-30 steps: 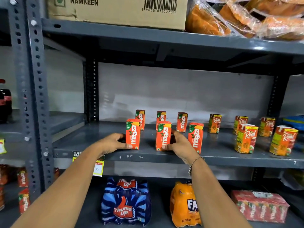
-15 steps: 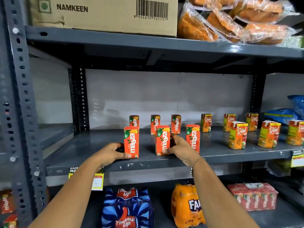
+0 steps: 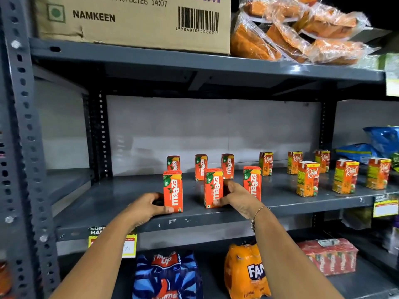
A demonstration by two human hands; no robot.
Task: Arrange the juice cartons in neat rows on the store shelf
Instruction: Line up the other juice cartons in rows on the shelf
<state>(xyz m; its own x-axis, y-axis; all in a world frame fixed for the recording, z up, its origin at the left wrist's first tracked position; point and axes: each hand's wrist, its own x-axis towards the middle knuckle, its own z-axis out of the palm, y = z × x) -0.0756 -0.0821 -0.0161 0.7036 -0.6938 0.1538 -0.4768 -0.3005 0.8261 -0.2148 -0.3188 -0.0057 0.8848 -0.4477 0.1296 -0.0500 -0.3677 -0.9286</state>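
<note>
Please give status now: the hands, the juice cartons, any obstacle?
Left hand grips front-left carton. Right hand grips front-middle carton. Both cartons upright on shelf. Nothing in the way.

On the shelf (image 3: pixel 121 203), three Maaza cartons (image 3: pixel 213 187) stand in front, three more (image 3: pixel 201 167) behind at 12 o'clock. Real cartons (image 3: pixel 307 179) stand at 3 o'clock, also in two rows.
</note>
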